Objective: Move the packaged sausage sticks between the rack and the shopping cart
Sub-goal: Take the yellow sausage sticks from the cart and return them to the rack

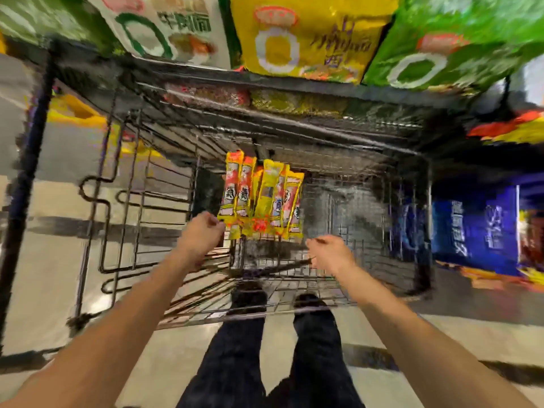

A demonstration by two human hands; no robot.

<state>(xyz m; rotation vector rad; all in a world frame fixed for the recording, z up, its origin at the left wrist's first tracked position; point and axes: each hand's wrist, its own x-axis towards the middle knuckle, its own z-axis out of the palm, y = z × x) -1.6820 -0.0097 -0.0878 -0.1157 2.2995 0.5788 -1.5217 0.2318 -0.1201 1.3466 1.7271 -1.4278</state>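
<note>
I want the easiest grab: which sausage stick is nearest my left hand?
The leftmost sausage stick, at the row's left end, right beside your left hand.

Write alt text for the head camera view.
Yellow-and-red sausage stick packets fan out over a wire shopping cart, with the left hand at their lower left and the right hand lower right. Blur hides any grip; large bags sit overhead.

The white bag (164, 28) reads "牛肉面"; all other print is too blurred

white bag (164, 28), yellow bag (309, 36) and green bag (459, 39) sit side by side above; blue packs (477, 228) at lower right.
</note>
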